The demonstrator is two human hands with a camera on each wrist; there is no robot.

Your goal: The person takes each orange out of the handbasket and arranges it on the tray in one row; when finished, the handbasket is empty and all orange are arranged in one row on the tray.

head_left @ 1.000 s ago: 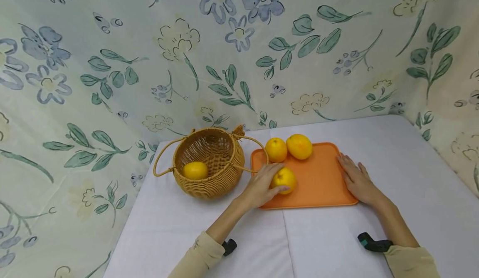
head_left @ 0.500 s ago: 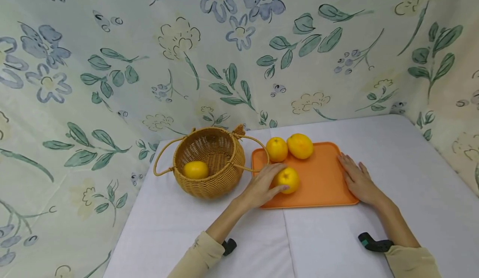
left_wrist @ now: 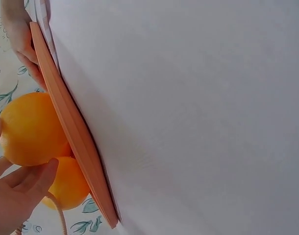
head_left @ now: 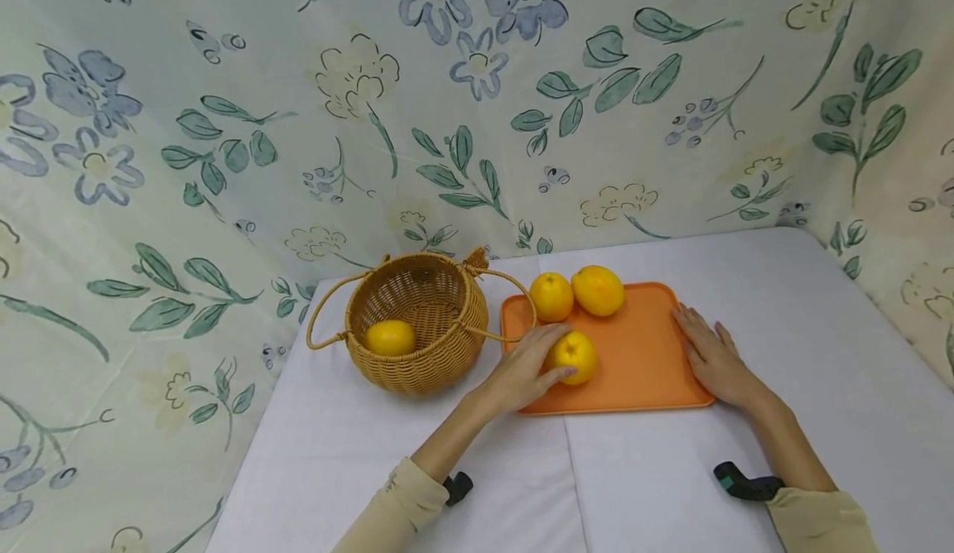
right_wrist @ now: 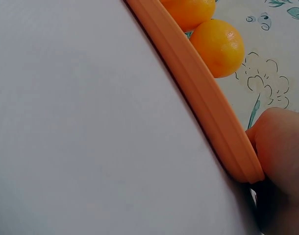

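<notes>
My left hand (head_left: 527, 368) holds an orange (head_left: 574, 358) at the left part of the orange tray (head_left: 641, 363). Its thumb lies on the near side and the fingers reach along the far left side. In the left wrist view, the fingertips (left_wrist: 50, 171) touch the orange (left_wrist: 33, 129). My right hand (head_left: 715, 358) rests along the tray's right rim with straight fingers, and the right wrist view shows it beside the tray's corner (right_wrist: 237, 161). Another round orange (head_left: 551, 297) and a longer yellow-orange fruit (head_left: 598, 291) sit side by side at the tray's back.
Left of the tray stands a round wicker basket (head_left: 417, 375) with one yellow-orange fruit (head_left: 390, 338) inside. Its right loop handle (head_left: 522, 288) hangs out over the tray's left edge. A white cloth (head_left: 507, 487) covers the table, and a floral curtain (head_left: 477, 164) rises behind.
The orange in my left hand has shifted slightly to the right on the tray, then stayed put. My right hand has stayed at the tray's right rim.
</notes>
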